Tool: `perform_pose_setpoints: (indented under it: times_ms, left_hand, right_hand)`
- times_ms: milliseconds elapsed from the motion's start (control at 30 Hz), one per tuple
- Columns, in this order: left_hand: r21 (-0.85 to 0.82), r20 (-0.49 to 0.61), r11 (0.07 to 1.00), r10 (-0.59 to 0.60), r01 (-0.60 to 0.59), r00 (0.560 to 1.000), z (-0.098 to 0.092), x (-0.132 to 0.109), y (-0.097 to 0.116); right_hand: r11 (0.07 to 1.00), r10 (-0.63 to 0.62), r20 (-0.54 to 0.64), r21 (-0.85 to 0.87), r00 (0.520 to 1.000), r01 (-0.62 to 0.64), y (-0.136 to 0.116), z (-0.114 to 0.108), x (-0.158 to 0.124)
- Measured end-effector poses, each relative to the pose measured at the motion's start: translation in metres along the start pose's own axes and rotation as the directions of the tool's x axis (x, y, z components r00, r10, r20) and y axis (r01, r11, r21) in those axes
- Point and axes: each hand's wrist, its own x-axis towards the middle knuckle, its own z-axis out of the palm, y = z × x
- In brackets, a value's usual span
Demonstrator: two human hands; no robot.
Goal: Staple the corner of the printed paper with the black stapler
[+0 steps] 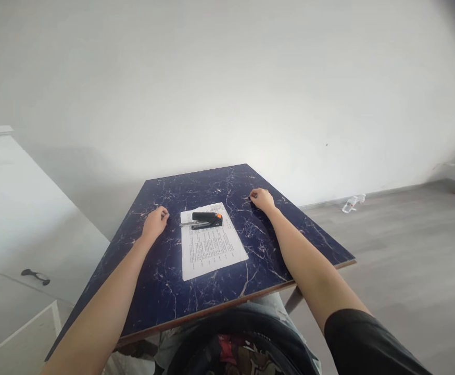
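A printed sheet of paper (pixel 211 244) lies in the middle of a dark blue marbled table (pixel 161 291). A black stapler with an orange tip (pixel 206 220) rests across the paper's far end. My left hand (pixel 155 222) lies on the table just left of the paper, fingers curled under with nothing in them. My right hand (pixel 262 199) rests on the table to the right of the paper, fingers also curled, holding nothing. Neither hand touches the paper or the stapler.
A white wall stands behind the table. A white cabinet with a dark handle (pixel 35 275) is at the left. A crushed plastic bottle (pixel 353 202) lies on the grey floor by the wall at the right.
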Motion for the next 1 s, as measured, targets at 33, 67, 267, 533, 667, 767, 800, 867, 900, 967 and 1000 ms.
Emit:
perform_pose_setpoints:
  times_ms: [33, 67, 267, 533, 667, 767, 800, 867, 900, 967, 1000]
  left_hand:
    - [-0.003, 0.002, 1.000, 0.003, -0.003, 1.000, 0.000, 0.000, 0.000]
    - [-0.005, 0.005, 1.000, 0.007, -0.007, 1.000, 0.000, 0.001, 0.001]
    - [0.020, -0.006, 1.000, 0.020, -0.020, 1.000, 0.000, 0.007, -0.001]
    - [0.048, -0.016, 0.999, -0.008, 0.008, 1.000, -0.001, 0.008, 0.005]
    - [0.039, -0.018, 0.999, -0.002, 0.003, 1.000, 0.000, 0.007, 0.004]
    - [0.023, -0.018, 1.000, 0.002, -0.001, 1.000, 0.001, 0.007, 0.000]
    - [0.016, -0.018, 1.000, 0.004, -0.004, 1.000, 0.001, 0.007, -0.001]
    - [0.008, -0.019, 1.000, 0.007, -0.007, 1.000, 0.001, 0.007, -0.002]
    - [0.008, -0.018, 1.000, 0.007, -0.007, 1.000, 0.001, 0.007, -0.002]
    - [0.012, -0.015, 1.000, 0.006, -0.006, 1.000, 0.000, 0.007, -0.002]
    - [0.017, -0.015, 1.000, 0.005, -0.005, 1.000, 0.000, 0.006, -0.001]
  right_hand:
    - [1.000, 0.001, 0.006, -0.002, 1.000, -0.001, -0.001, -0.001, -0.001]
    - [1.000, 0.003, 0.012, -0.002, 1.000, -0.003, -0.002, -0.003, -0.002]
    - [0.999, 0.007, 0.057, 0.044, 0.998, -0.009, 0.003, -0.007, -0.001]
    - [0.993, -0.016, 0.102, 0.116, 0.995, 0.004, 0.016, 0.000, 0.011]
    - [0.994, -0.020, 0.105, 0.110, 0.994, 0.008, 0.013, -0.001, 0.009]
    - [0.995, -0.017, 0.113, 0.095, 0.993, 0.006, 0.010, -0.003, 0.007]
    - [0.996, -0.016, 0.116, 0.090, 0.993, 0.006, 0.009, -0.004, 0.007]
    - [0.996, -0.016, 0.118, 0.084, 0.993, 0.006, 0.008, -0.005, 0.006]
    - [0.997, -0.015, 0.119, 0.083, 0.993, 0.005, 0.008, -0.005, 0.006]
    - [0.996, -0.010, 0.118, 0.086, 0.993, 0.000, 0.007, -0.005, 0.006]
    - [0.996, -0.006, 0.117, 0.090, 0.993, -0.005, 0.008, -0.005, 0.006]
